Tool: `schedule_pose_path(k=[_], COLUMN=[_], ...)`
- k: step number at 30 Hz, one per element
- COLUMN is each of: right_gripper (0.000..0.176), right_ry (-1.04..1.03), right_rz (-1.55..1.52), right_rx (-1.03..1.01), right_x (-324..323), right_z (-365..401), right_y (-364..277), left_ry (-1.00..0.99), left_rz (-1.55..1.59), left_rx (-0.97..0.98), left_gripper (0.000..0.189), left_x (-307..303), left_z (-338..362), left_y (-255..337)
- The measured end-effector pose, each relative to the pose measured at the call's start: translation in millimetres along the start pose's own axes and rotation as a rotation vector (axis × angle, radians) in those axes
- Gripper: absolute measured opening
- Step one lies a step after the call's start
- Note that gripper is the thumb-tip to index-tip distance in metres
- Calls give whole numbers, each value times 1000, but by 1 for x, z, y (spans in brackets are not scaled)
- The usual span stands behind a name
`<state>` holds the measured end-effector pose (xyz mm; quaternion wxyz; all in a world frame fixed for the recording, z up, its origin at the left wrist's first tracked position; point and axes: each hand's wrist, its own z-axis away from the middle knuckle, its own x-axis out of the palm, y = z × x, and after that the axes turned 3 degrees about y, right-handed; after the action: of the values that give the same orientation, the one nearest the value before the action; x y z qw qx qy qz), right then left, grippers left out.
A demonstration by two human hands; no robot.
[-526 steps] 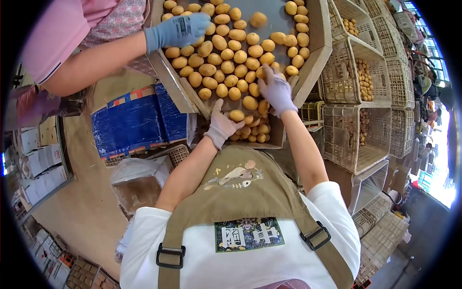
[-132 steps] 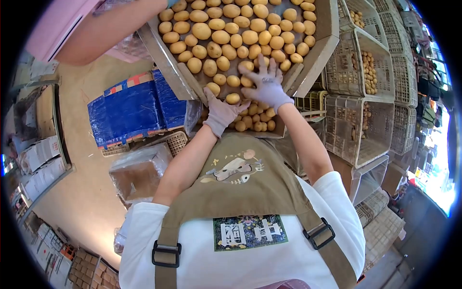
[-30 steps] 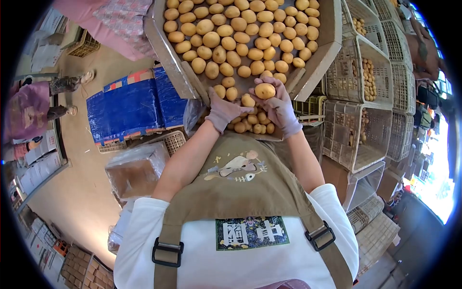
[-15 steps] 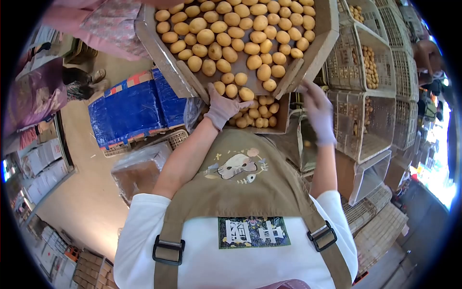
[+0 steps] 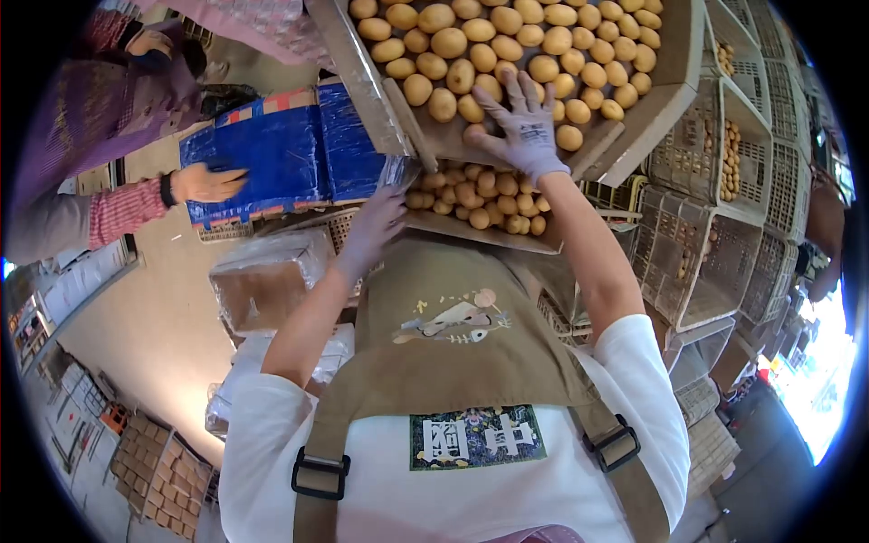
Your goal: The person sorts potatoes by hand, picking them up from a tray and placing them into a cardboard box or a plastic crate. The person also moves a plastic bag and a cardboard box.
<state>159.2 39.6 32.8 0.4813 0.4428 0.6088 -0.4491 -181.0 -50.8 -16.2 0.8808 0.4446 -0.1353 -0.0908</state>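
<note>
Many small yellow-brown potatoes (image 5: 450, 43) lie spread over a sloping tray with wooden sides (image 5: 364, 81). My right hand (image 5: 528, 136), in a thin pale glove, reaches onto the tray's lower end with its fingers spread against the nearest potatoes. Below the tray's mouth sits a cardboard box (image 5: 489, 237) with more potatoes (image 5: 480, 197) in it. At the left end of that box is my gloved left hand (image 5: 376, 226), fingertips close to some clear plastic (image 5: 398, 172); motion smears its fingers.
Left of the tray lies a stack wrapped in blue plastic (image 5: 262, 167), with another person's hand (image 5: 210, 183) over it. A plastic-wrapped carton (image 5: 267, 281) stands nearer me. Stacked plastic crates (image 5: 688, 244), some holding potatoes, line the right side.
My right hand has swung from the tray's right side onto the potatoes. My left hand has drawn back left from the tray's mouth. Another person's arm has come in at left.
</note>
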Motion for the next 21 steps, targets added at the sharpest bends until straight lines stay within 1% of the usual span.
schedule_pose_path(k=[1,2,4,5,6,8,9,12,13,15,16,17,19,20,21], right_gripper=[74,73,73,75,75,76,76,75,74,72,72,73,73,74,73], right_ry=[52,83,125,135,93,100,98,64,65,66,56,79,137,137,134], right_rz=[-53,-50,-46,-41,-29,-18,-10,30,49,62,93,81,45,86,134], right_rx=[-24,-32,-49,-46,-39,-64,-72,-85,-90,-92,-89,-100,-130,-143,-154], right_x=[6,9,13,13,15,15,16,12,12,14,14,16,19,18,17], right_z=[2,-1,4,5,6,5,5,5,4,5,6,6,8,8,10], right_y=[6,8,7,7,8,7,8,5,4,3,3,3,3,3,3], left_ry=[120,358,666,730,789,952,895,746,748,780,793,879,965,998,810], left_rz=[115,430,302,138,-24,-664,-728,-829,-757,-871,-931,-989,-799,-707,-709], left_rx=[-65,-325,-135,-149,-151,-424,-619,-809,-783,-765,-753,-727,-654,-627,-743], left_gripper=[38,37,40,49,59,89,113,119,118,115,113,109,108,108,88], left_x=[-16,-28,-75,-100,-122,-141,-149,-150,-151,-152,-146,-145,-163,-177,-197], left_z=[17,32,58,75,88,107,115,128,126,125,122,119,117,122,124], left_y=[4,18,-37,-63,-87,-130,-151,-194,-207,-233,-228,-220,-231,-245,-262])
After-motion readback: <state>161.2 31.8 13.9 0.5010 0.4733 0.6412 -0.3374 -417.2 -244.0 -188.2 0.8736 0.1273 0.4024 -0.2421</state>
